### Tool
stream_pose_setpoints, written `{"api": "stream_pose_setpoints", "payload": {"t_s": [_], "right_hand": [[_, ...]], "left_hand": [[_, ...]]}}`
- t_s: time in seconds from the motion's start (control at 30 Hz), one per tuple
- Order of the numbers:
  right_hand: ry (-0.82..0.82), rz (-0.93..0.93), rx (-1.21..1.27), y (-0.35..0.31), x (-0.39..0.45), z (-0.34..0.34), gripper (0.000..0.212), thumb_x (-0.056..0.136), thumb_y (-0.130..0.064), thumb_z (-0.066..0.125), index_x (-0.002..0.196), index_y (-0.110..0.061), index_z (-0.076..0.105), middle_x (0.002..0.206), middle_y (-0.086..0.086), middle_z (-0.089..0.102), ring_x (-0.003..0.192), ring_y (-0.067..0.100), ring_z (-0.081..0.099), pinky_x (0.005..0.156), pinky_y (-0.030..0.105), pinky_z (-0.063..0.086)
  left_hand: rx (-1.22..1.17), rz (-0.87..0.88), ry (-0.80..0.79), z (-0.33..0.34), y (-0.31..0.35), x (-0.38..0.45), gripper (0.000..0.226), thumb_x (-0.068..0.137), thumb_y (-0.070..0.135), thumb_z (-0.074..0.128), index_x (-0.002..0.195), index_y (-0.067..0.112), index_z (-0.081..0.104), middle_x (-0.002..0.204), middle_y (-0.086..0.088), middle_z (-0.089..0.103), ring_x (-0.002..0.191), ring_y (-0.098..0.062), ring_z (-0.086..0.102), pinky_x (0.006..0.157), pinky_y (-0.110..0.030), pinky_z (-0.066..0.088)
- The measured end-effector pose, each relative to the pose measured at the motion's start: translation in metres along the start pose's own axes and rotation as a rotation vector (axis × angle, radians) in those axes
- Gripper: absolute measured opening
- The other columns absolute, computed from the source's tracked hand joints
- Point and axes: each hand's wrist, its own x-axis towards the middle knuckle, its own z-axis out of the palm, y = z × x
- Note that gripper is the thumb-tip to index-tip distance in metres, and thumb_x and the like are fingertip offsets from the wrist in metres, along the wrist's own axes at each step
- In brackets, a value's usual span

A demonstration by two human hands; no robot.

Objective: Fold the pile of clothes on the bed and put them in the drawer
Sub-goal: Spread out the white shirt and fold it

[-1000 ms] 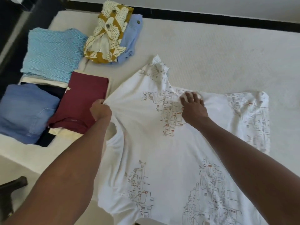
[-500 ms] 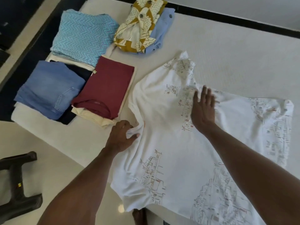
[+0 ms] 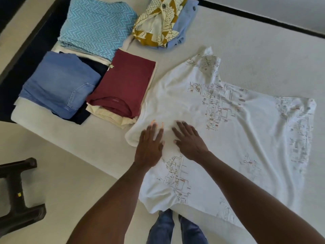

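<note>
A: Fingers [image 3: 154, 127]?
B: Both hands flat, splayed, gripping nothing: left hand [image 3: 149, 147], right hand [image 3: 190, 140] press on the white shirt [image 3: 228, 138], spread on the bed [image 3: 255, 55] beside folded stacks.

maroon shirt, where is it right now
In the head view the folded maroon shirt sits left of centre on the bed, atop cream clothes, between the folded jeans and the spread white shirt.

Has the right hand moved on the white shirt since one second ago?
Yes. The right hand has slid off the printed chest patch toward the bed's near edge, and now lies flat beside the left hand on the white shirt.
</note>
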Motion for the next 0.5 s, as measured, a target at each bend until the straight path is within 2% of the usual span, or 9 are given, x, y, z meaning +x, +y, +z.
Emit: {"api": "stream_pose_setpoints", "payload": {"t_s": [0.03,0.07,0.13,0.2,0.27,0.33,0.4,0.43,0.5], "right_hand": [[0.014,0.079,0.001,0.007,-0.011,0.005,0.064,0.101,-0.047,0.018,0.158,-0.021,0.006,0.165,0.002,-0.008,0.152,0.022,-0.01,0.124,0.042,0.001],[0.053,0.189,0.014,0.016,-0.024,0.01,0.065,0.101,-0.049,0.011,0.158,-0.021,-0.002,0.164,0.0,-0.014,0.151,0.019,-0.016,0.124,0.039,-0.004],[0.127,0.48,0.119,0.035,-0.057,0.017,0.064,0.104,-0.048,0.013,0.156,-0.021,-0.012,0.162,-0.002,-0.021,0.149,0.013,-0.022,0.121,0.035,-0.012],[0.176,0.791,0.253,0.047,-0.09,0.02,0.065,0.105,-0.048,0.016,0.156,-0.02,-0.013,0.163,-0.001,-0.02,0.149,0.013,-0.021,0.121,0.036,-0.012],[0.222,1.0,0.338,0.042,-0.114,0.029,0.069,0.104,-0.049,0.018,0.156,-0.016,-0.012,0.164,0.005,-0.017,0.15,0.02,-0.019,0.122,0.042,-0.011],[0.18,0.921,0.305,0.024,-0.141,0.045,0.07,0.103,-0.052,0.015,0.155,-0.017,-0.015,0.163,0.007,-0.022,0.149,0.024,-0.023,0.121,0.044,-0.014],[0.09,0.719,0.235,0.005,-0.17,0.068,0.069,0.099,-0.057,0.008,0.152,-0.026,-0.022,0.159,0.0,-0.032,0.146,0.021,-0.031,0.119,0.041,-0.02],[0.074,0.693,0.226,0.0,-0.19,0.077,0.068,0.097,-0.059,0.004,0.151,-0.028,-0.024,0.157,-0.004,-0.034,0.145,0.018,-0.033,0.118,0.04,-0.021],[0.096,0.742,0.229,0.0,-0.226,0.092,0.066,0.097,-0.06,0.002,0.151,-0.029,-0.023,0.158,-0.006,-0.032,0.145,0.014,-0.033,0.119,0.04,-0.019]], "left_hand": [[0.025,0.011,-0.074,0.008,-0.001,-0.005,0.057,0.1,0.036,0.04,0.152,0.013,0.035,0.158,-0.017,0.03,0.146,-0.035,0.027,0.116,-0.054,0.024],[0.041,-0.056,-0.119,0.011,-0.001,-0.01,0.058,0.101,0.041,0.037,0.153,0.015,0.033,0.159,-0.014,0.028,0.147,-0.033,0.025,0.118,-0.055,0.021],[0.051,-0.213,-0.154,0.014,0.006,-0.015,0.062,0.101,0.045,0.036,0.153,0.012,0.031,0.159,-0.013,0.029,0.148,-0.033,0.024,0.119,-0.055,0.015],[0.013,-0.353,-0.151,0.009,0.014,-0.013,0.067,0.1,0.044,0.036,0.152,0.003,0.029,0.159,-0.02,0.026,0.148,-0.037,0.022,0.119,-0.055,0.015],[-0.014,-0.371,-0.107,0.002,0.021,-0.015,0.067,0.101,0.04,0.032,0.153,-0.001,0.023,0.16,-0.025,0.018,0.149,-0.04,0.014,0.121,-0.054,0.008],[-0.039,-0.062,-0.128,0.005,0.04,-0.033,0.064,0.102,0.04,0.028,0.155,0.004,0.022,0.161,-0.022,0.016,0.15,-0.039,0.012,0.122,-0.054,0.008],[-0.112,0.243,-0.231,0.012,0.07,-0.062,0.064,0.1,0.046,0.03,0.154,0.01,0.029,0.161,-0.018,0.021,0.149,-0.038,0.019,0.117,-0.057,0.022],[-0.124,0.313,-0.265,0.017,0.086,-0.079,0.066,0.099,0.051,0.031,0.153,0.012,0.031,0.161,-0.017,0.022,0.148,-0.037,0.02,0.115,-0.058,0.024],[-0.082,0.307,-0.299,0.022,0.103,-0.108,0.075,0.096,0.06,0.031,0.155,0.014,0.028,0.162,-0.018,0.017,0.15,-0.038,0.015,0.117,-0.06,0.017]]}}
